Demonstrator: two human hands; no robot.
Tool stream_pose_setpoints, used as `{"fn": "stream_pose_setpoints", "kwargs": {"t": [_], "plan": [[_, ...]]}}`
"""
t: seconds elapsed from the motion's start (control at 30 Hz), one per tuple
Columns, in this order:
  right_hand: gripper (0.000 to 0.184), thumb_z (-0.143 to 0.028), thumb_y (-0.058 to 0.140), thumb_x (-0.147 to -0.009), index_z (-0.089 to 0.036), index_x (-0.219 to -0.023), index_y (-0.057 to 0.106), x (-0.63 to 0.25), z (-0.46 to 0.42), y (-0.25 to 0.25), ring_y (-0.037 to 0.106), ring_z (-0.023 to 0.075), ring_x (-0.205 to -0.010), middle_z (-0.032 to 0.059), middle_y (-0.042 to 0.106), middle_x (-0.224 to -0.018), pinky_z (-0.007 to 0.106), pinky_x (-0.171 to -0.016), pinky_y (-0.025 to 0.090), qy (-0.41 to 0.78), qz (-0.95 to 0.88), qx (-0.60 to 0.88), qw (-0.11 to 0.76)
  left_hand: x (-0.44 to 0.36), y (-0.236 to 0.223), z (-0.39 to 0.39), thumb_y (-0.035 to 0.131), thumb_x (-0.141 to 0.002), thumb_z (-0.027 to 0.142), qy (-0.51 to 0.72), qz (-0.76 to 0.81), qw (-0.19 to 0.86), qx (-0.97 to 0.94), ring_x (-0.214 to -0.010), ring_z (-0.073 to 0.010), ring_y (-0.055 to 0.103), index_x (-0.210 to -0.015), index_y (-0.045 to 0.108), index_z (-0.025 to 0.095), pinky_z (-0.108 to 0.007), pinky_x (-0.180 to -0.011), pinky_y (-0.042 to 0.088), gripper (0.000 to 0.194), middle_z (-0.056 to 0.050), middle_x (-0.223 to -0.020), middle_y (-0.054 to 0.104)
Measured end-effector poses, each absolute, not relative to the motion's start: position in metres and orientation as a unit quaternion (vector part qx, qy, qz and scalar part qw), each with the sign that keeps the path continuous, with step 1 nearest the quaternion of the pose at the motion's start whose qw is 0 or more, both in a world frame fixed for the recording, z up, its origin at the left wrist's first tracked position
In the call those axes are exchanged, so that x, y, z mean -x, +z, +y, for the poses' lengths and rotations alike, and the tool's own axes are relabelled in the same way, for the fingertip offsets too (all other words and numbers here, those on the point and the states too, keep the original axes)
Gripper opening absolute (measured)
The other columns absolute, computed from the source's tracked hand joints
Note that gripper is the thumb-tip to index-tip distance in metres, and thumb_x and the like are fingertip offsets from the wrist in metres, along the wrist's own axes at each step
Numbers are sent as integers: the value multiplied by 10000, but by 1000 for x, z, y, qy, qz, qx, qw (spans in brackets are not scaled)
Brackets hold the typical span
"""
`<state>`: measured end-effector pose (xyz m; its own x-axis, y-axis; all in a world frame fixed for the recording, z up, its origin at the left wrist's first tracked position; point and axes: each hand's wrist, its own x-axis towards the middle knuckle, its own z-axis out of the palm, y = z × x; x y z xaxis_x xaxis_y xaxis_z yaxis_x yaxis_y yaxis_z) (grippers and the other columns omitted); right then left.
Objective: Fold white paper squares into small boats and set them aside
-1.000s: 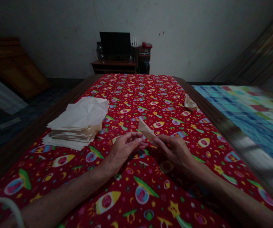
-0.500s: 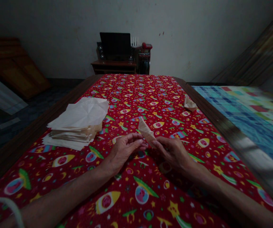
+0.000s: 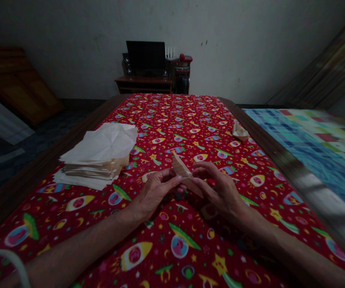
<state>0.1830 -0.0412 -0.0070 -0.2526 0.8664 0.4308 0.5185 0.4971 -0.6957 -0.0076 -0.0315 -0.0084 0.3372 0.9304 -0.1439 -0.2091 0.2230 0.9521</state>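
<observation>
A small folded piece of tan paper (image 3: 182, 170) is held between both hands, just above the red patterned tablecloth (image 3: 166, 240). My left hand (image 3: 154, 191) pinches its near left edge with fingertips pressed together. My right hand (image 3: 220, 189) grips its right side, fingers curled around the fold. One pointed end of the paper sticks up and away from me.
A thick stack of paper sheets (image 3: 100, 156) lies at the left of the table. Another small folded paper (image 3: 239, 131) rests near the table's right edge. A mattress with a checked cover (image 3: 316, 148) lies to the right. A desk with a monitor (image 3: 146, 56) stands at the far wall.
The folded paper has turned and tilted lower between my hands. My right hand's fingers have moved further over the paper; my left hand stays in nearly the same place.
</observation>
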Motion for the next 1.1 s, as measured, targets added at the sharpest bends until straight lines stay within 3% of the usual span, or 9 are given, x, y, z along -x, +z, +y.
{"fn": "stream_pose_setpoints", "kwargs": {"t": [0.13, 0.23, 0.47, 0.67, 0.8, 1.1], "plan": [[102, -254, 536, -889, -194, -942, 600, -183, -40, -3, 615, 157, -774, 53, 661, -862, 269, -705, 477, 175, -782, 424, 423, 8, -8, -32, 698, -764, 334, 406, 392, 672, -479, -700, -114, 636, -876, 709, 154, -191, -689, 491, 212, -20, -783, 703], [122, -237, 534, -891, -179, -853, 634, -183, -40, 0, 610, 152, -724, 57, 660, -801, 261, -664, 474, 170, -790, 411, 421, 7, -6, -33, 701, -759, 331, 395, 386, 686, -474, -714, -113, 632, -915, 714, 170, -191, -706, 483, 225, -14, -819, 710], [184, -247, 504, -902, -190, -909, 678, -184, -39, -4, 644, 153, -760, 55, 700, -861, 243, -658, 485, 221, -791, 419, 386, 10, -11, -31, 626, -825, 316, 390, 359, 680, -506, -888, -147, 629, -958, 702, 181, -219, -848, 446, 204, -25, -934, 709], [216, -272, 495, -895, -186, -891, 694, -185, -37, -9, 648, 152, -688, 49, 715, -811, 231, -598, 476, 225, -774, 454, 381, 12, -11, -31, 654, -803, 336, 386, 352, 695, -495, -878, -161, 634, -929, 679, 155, -246, -846, 456, 221, -40, -912, 700], [241, -295, 496, -895, -185, -828, 700, -185, -36, -8, 640, 151, -653, 43, 715, -769, 229, -572, 469, 244, -762, 472, 371, 11, -10, -31, 697, -763, 351, 389, 343, 715, -469, -768, -144, 643, -899, 661, 135, -240, -762, 483, 258, -43, -834, 695], [180, -278, 554, -880, -209, -998, 670, -185, -38, -4, 657, 166, -832, 49, 707, -944, 261, -727, 513, 251, -760, 432, 416, 8, -3, -32, 697, -760, 303, 386, 377, 694, -477, -750, -135, 642, -906, 666, 131, -218, -726, 480, 228, -45, -839, 702]]}}
